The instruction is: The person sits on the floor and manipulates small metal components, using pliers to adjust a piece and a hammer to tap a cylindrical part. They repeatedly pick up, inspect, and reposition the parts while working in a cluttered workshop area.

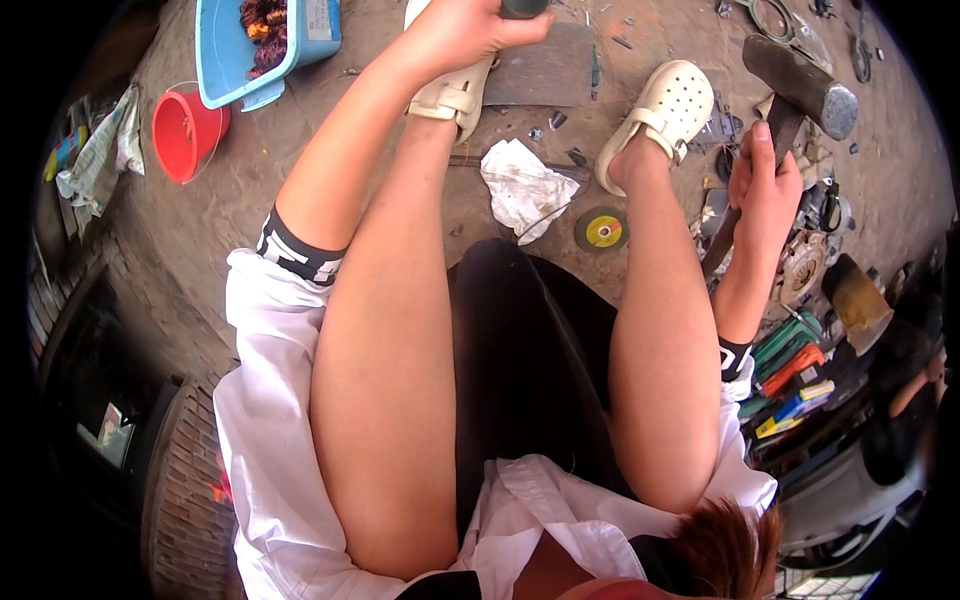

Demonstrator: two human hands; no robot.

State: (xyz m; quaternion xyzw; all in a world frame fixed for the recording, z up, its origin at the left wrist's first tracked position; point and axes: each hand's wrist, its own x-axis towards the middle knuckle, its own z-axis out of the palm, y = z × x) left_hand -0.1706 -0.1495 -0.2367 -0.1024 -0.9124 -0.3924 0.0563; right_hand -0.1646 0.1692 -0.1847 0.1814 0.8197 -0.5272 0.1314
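My right hand grips a hammer by its dark handle, close below the head. The heavy, worn steel head is raised at the upper right, outside my right shoe. At the top edge my left hand is closed around a dark green, rounded thing; most of it lies beyond the picture, so its kind is hidden. Below that hand, a flat grey metal plate rests on the ground between my cream clogs.
A crumpled white cloth and a yellow-and-black grinding disc lie between my legs. On the left stand a red bucket and a light blue tub with dark and orange contents. Metal parts, tools and boxes crowd the right side.
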